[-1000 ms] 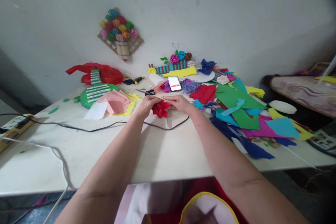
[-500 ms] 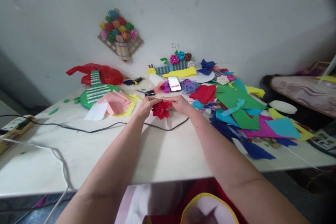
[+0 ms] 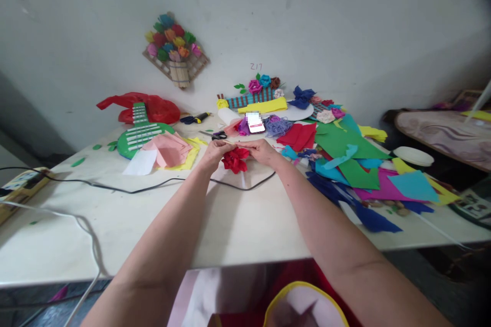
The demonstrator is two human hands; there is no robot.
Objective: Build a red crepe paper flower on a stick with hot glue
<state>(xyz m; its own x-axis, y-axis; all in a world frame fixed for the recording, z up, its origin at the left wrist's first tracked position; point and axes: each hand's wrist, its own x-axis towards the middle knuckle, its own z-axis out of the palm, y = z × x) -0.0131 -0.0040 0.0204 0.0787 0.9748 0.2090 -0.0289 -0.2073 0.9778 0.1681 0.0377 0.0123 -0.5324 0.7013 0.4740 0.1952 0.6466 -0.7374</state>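
Both my hands meet at the middle of the white table [image 3: 126, 219], far from me. My left hand [image 3: 215, 154] and my right hand [image 3: 264, 152] are closed on a red paper flower [image 3: 235, 159] held between them. A thin wooden stick [image 3: 229, 141] runs across the top of the flower between my fingertips. A black cable [image 3: 126, 189] loops on the table just below the flower. Black-handled scissors [image 3: 217, 135] lie just behind my left hand.
Coloured paper sheets [image 3: 356, 163] cover the table's right side. A green paper guitar [image 3: 140, 132], pink and yellow sheets [image 3: 171, 149] and a red bag [image 3: 153, 104] lie at left. A phone [image 3: 255, 122], finished paper flowers [image 3: 263, 91] and a wall bouquet [image 3: 175, 48] stand behind.
My hands have drawn slightly closer together on the red flower, and the flower has turned a little between them. Nothing else has moved.
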